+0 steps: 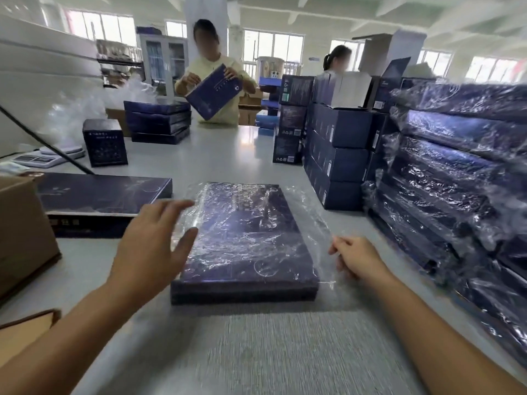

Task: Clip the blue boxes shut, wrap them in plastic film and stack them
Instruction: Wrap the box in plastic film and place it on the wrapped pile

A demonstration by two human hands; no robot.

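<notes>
A flat dark blue box (245,240) lies in front of me on the grey table (216,155), draped in clear plastic film (310,220). My left hand (155,238) has straight spread fingers at the box's left edge, touching the film there. My right hand (358,259) pinches the film's loose edge just right of the box. A stack of film-wrapped blue boxes (456,178) rises at the right. An unwrapped blue box (99,195) lies on another at the left.
Brown cartons (22,232) sit at the left edge. Small blue cartons (336,155) are stacked mid-right, another box stack (156,121) at the back, a scale (42,156) far left. A person in yellow (214,89) across the table holds a blue box; another person stands behind.
</notes>
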